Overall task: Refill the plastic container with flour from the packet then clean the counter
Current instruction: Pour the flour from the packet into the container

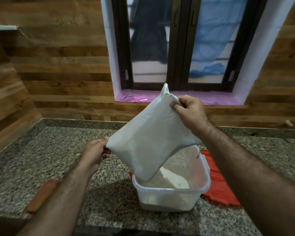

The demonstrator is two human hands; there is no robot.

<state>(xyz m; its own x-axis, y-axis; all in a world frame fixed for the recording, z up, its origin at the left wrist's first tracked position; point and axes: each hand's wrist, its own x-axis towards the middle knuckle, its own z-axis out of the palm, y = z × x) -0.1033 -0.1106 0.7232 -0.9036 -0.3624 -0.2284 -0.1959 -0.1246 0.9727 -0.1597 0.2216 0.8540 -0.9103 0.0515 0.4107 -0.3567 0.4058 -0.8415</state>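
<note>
white soft plastic flour packet (150,138) held tilted in the air, lower corner dipped inside the clear rectangular plastic container (171,195). left hand (96,153) grip closed on the packet's left corner, thumb on top and fingers curled beneath. right hand (190,111) grip pinched on the packet's upper right edge, thumb in front, fingers folded round behind. below both grips, between them: container standing on the speckled grey granite tabletop (66,150), partly filled with pale flour (174,179), heaped under the packet's low corner. flat ribbed red plastic lid (219,188) lying under the right forearm, touching the container's right side. below the left grip, beside the left forearm: orange-brown elongated object (41,195) lying on the tabletop, blurred, kind not determinable. beyond the right grip: dark-framed window (177,45) with pink film along the sill, set in a wood-panelled wall (58,57).
</note>
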